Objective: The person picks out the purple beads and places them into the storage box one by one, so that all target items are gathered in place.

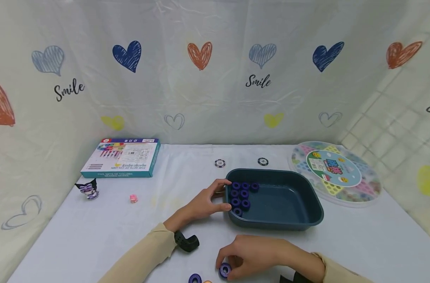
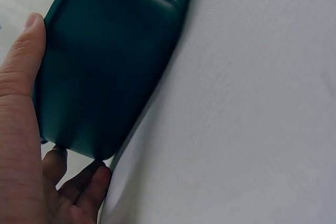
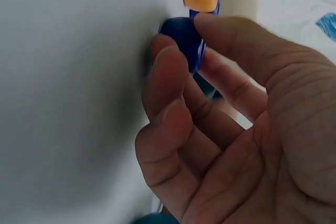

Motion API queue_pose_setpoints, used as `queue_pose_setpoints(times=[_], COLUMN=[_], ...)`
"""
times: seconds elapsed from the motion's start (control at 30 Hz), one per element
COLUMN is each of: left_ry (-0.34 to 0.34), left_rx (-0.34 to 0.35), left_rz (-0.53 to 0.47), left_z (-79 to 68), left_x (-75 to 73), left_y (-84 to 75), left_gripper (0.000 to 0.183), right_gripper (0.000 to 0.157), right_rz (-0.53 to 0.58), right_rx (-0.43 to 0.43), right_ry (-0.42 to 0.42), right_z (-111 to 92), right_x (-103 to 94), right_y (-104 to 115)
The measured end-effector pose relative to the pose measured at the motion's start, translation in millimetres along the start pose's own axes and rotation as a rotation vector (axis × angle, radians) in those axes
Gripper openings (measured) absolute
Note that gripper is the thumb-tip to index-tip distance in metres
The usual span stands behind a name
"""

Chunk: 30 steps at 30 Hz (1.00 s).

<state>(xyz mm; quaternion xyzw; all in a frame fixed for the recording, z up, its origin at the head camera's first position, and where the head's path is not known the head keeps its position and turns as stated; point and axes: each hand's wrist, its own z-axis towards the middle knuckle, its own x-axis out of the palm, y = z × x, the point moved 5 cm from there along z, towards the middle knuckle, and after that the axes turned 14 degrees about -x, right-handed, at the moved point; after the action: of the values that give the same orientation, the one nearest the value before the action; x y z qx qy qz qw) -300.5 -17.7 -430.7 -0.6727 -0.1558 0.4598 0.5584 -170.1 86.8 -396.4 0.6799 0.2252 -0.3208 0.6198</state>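
My left hand (image 1: 204, 201) holds the left end of a dark teal plastic tub (image 1: 282, 200). In the left wrist view its thumb (image 2: 29, 51) lies along the tub's rim and the fingertips touch the far corner. Inside the tub, several purple rings (image 1: 244, 194) are grouped at the left end. In front of the tub, my right hand (image 1: 251, 255) pinches another purple ring (image 1: 225, 270) between thumb and fingers, close over the white table. The right wrist view shows this ring (image 3: 185, 40) from the side, the other fingers curled below it.
Another purple ring (image 1: 195, 278) and an orange piece (image 1: 207, 281) lie at the near edge of view. A round lidded case (image 1: 335, 169) stands right of the tub. Two poker chips (image 1: 220, 163), a flat box (image 1: 121, 157), a small figurine (image 1: 89, 189) and a pink piece (image 1: 133, 198) lie about.
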Motion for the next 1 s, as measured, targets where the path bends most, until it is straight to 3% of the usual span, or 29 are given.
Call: queue_pose_setpoints(times=[0.3, 0.53, 0.77, 1.0], left_ry=[-0.002, -0.002, -0.004, 0.002], left_rx=[-0.016, -0.012, -0.013, -0.022], left_rz=[0.002, -0.004, 0.0, -0.006], left_z=[-1.0, -2.2, -1.3, -1.1], left_x=[-1.0, -1.1, -1.0, 0.1], left_y=[0.7, 0.4, -0.1, -1.4], left_gripper=[0.069, 0.071, 0.071, 0.071], right_gripper=[0.023, 0.022, 0.021, 0.024], right_rz=[0.136, 0.118, 0.09, 0.176], right_rx=[0.001, 0.001, 0.021, 0.106], right_ry=[-0.028, -0.058, -0.103, -0.182], right_z=[-11.3, -15.9, -27.2, -41.7], right_x=[2.1, -3.7, -25.1, -51.6], right_y=[-6.2, 1.0, 13.9, 16.7])
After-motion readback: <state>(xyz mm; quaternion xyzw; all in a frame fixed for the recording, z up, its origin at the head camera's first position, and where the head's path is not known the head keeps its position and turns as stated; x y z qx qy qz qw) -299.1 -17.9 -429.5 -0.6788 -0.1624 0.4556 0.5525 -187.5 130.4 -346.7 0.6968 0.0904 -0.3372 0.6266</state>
